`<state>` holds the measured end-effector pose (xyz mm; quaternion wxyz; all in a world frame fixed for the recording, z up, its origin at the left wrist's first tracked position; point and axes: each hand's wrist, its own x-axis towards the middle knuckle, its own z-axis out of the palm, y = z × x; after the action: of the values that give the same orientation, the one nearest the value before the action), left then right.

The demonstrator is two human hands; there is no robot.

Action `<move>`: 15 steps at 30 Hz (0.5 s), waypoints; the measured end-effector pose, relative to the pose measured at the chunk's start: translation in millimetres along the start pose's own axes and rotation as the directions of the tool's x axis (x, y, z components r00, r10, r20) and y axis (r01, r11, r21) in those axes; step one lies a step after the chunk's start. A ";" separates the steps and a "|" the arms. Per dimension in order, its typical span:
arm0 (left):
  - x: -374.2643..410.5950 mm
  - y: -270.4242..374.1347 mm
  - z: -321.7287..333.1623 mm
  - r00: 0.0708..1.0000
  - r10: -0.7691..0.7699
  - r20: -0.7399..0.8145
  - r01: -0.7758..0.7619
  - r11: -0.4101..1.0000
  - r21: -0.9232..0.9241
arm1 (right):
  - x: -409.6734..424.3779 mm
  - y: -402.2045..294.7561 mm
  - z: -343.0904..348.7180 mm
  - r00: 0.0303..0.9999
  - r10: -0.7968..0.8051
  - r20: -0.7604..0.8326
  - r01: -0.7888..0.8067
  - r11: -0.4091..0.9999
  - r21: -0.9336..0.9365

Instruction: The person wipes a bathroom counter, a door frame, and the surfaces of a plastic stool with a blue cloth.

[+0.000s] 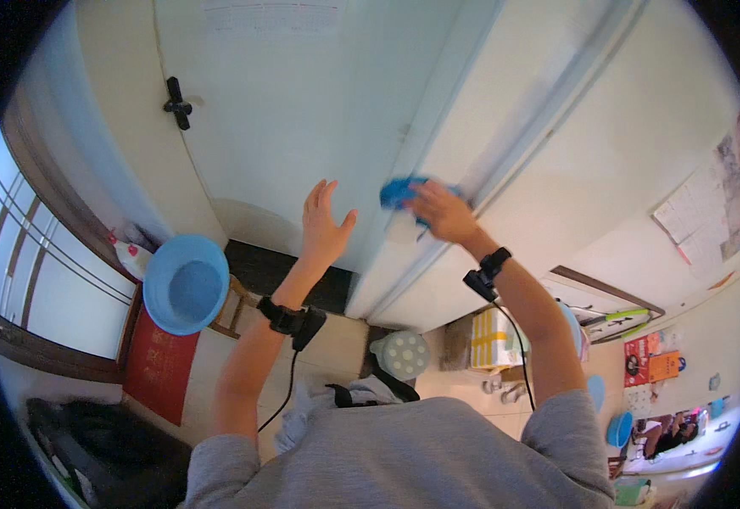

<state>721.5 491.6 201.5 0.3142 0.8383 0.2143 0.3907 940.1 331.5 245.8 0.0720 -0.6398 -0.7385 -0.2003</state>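
My right hand presses a blue cloth against the white door frame, right of the picture's middle; hand and cloth are slightly blurred. My left hand is raised with its fingers apart and holds nothing, in front of the pale door panel. A black door handle is at the upper left of the panel. Both wrists wear black straps with small devices and cables.
At the left, a blue basin rests on a wooden stool, beside a white bottle. A red mat lies on the floor. Near my body are a grey round stool and a taped box. Another person is far off at the lower right.
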 end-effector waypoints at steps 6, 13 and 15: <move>-0.9 11.6 -17.0 0.994 0.106 0.015 -0.105 0.994 -0.010 | 26.6 42.9 -64.5 0.940 -0.339 -0.035 0.301 0.874 -0.381; -9.4 32.2 0.4 0.992 0.124 0.003 -0.120 0.967 -0.226 | 134.3 53.9 -278.9 0.840 -0.137 -0.525 -0.245 0.768 -0.591; -18.3 33.5 13.1 0.992 0.117 0.034 -0.103 0.954 -0.283 | 139.5 59.6 -250.5 0.709 -0.344 -0.616 -0.173 0.762 -0.624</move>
<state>724.6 452.0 208.8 0.4127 0.8056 0.1017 0.4127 936.8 368.2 536.4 0.1128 -0.4618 -0.5703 -0.6699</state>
